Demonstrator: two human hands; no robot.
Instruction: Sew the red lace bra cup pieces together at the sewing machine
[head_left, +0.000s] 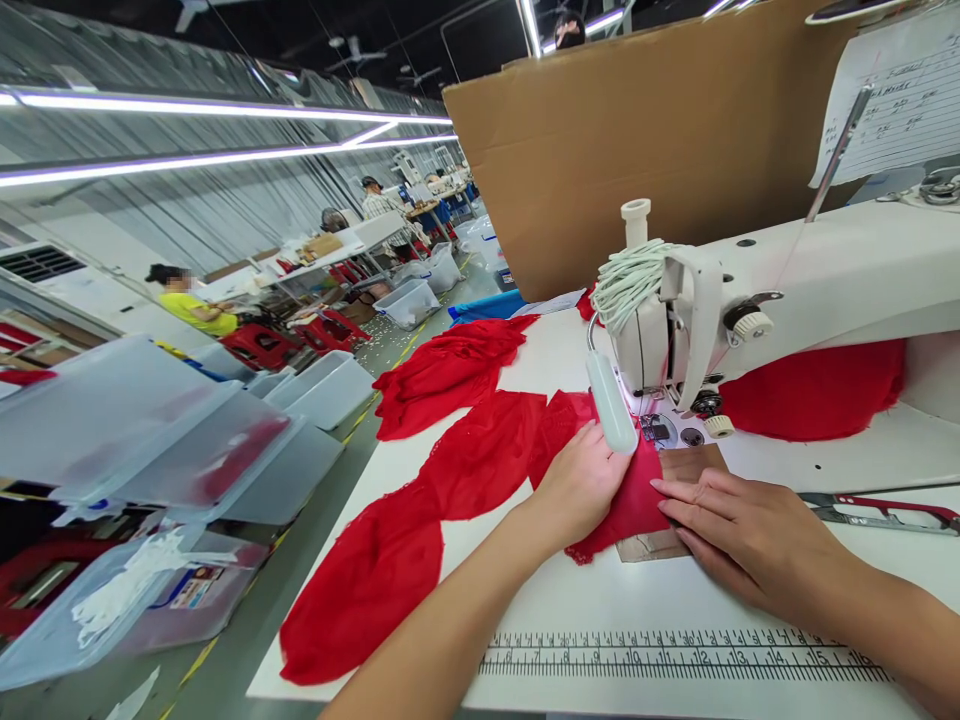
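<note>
I'm steadying red fabric (636, 498) under my left hand (581, 487), pinch unclear, my right hand (750, 535) is lying unclenched beside it, and stitching is looking unfinished at the sewing machine (840, 265) just ahead, seemingly linked red pieces (487, 455) trailing left.

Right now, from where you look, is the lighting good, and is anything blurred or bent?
Head view: tube lights glare white overhead, and the lamp glows beside the machine; head view: the room leans and looks stretched towards the edges; head view: the left hand, right hand and ruler look fairly sharp, distant workers soft, with a pixelated patch on the nearest worker.
</note>
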